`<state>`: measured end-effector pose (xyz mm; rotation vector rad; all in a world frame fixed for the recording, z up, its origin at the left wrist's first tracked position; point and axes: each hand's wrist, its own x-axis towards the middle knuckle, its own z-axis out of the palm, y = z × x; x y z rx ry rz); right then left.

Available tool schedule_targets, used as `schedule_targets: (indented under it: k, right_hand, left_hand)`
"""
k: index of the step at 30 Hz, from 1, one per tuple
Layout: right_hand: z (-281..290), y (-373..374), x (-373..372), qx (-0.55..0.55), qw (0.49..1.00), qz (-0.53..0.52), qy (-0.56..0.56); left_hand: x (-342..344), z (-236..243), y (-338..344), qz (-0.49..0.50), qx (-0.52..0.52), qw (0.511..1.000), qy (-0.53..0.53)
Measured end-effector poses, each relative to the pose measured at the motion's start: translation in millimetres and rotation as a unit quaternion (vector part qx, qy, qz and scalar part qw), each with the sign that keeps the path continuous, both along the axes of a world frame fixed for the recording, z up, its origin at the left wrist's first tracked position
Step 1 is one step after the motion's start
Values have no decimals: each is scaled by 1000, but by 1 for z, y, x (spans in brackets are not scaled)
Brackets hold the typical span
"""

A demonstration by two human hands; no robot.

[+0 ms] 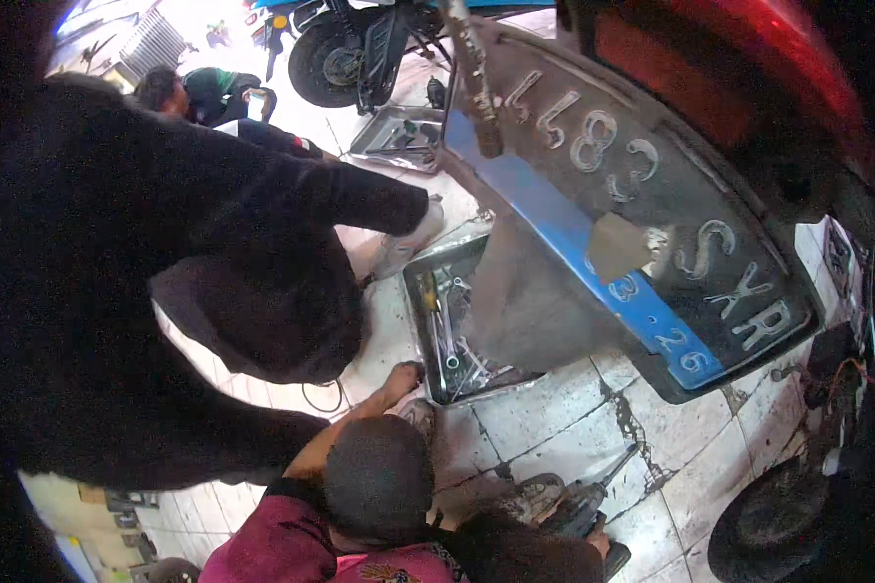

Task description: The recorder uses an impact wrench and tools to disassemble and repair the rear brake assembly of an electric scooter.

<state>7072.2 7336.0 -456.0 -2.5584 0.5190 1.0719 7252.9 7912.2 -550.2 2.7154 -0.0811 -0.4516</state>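
Neither my left hand nor my right hand shows. Close in front hangs a dark motorcycle number plate with a blue strip, tilted. A tool tray lies on the floor below it, partly hidden by a blurred grey flap. Inside are several wrenches and a yellow-handled screwdriver. A co-worker in a dark cap and magenta shirt has one hand near the tray's edge. That person's other hand is at a dark power tool with a long shaft.
Someone in black clothing fills the left side. Farther back, another person crouches near a parked motorcycle's wheel. A second metal tray lies on the white tiled floor. A dark wheel stands lower right.
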Motion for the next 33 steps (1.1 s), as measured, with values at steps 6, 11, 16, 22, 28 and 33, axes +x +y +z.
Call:
schedule_targets:
  k: [6, 11, 16, 22, 28, 33]
  right_hand:
    - [-78, -4, -23, 50, 981, 61, -176]
    - [-123, -28, -35, -55, 984, 5, -170]
    - [-94, -37, 3, 79, 963, 134, -220]
    - [-51, -32, 61, 140, 949, 216, -184]
    - [77, 74, 163, 168, 921, 326, -132]
    - [83, 112, 201, 214, 856, 446, -150]
  left_hand:
    - [-20, 43, 58, 515, -459, 722, -46]
    - [39, 123, -15, 469, -724, 505, 32]
    - [45, 199, -38, 394, -801, 447, 58]
    - [48, 227, -20, 334, -829, 434, 113]
    - [73, 225, 17, 378, -799, 463, 73]
    - [132, 220, 27, 423, -725, 537, 87]
